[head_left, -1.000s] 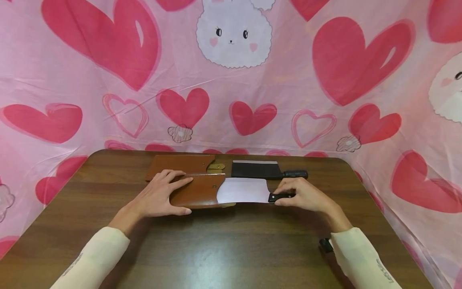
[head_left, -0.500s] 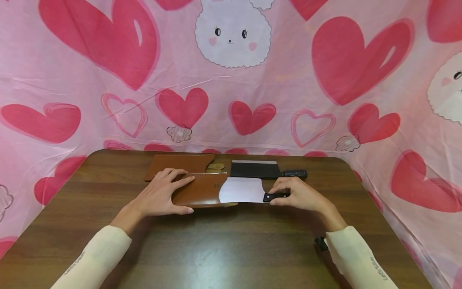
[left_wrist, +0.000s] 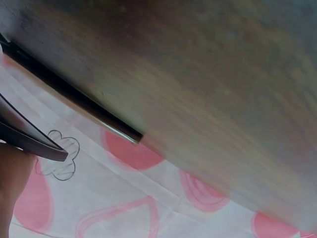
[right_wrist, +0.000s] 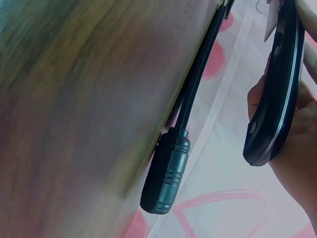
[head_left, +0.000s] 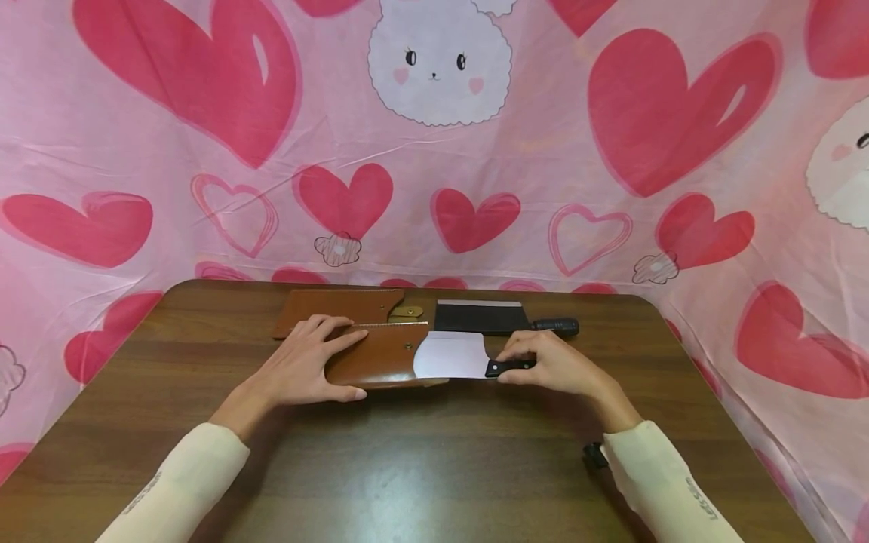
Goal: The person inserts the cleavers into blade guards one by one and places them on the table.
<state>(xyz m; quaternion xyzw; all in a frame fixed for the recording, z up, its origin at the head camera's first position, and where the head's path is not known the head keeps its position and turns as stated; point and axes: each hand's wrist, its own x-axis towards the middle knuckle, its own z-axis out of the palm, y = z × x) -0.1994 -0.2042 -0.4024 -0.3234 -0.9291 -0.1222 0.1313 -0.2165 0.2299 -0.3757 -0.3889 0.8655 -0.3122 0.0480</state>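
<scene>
In the head view, a brown leather knife sheath [head_left: 380, 356] with a metal stud lies mid-table, its mouth facing right. My left hand [head_left: 302, 369] holds its closed end, thumb along the near edge and fingers over the top. A cleaver with a bright blade [head_left: 451, 354] is partly inside the sheath; the rest of its blade is hidden there. My right hand [head_left: 560, 363] pinches the cleaver's black riveted handle [head_left: 508, 367]. The right wrist view shows that black handle [right_wrist: 277, 89] up close against the fingers. In the left wrist view, the sheath's edge [left_wrist: 32, 141] appears beside the hand.
Behind lies a second brown sheath [head_left: 333, 309] with a tan snap strap [head_left: 407, 311]. To its right is a second cleaver [head_left: 480, 317] with a dark blade and black ribbed handle [head_left: 555, 326]. A pink heart-patterned cloth [head_left: 407, 151] hangs behind the wooden table [head_left: 407, 467].
My right hand has moved left with the cleaver, and less of the blade shows outside the sheath. The left hand and sheath have shifted very slightly right.
</scene>
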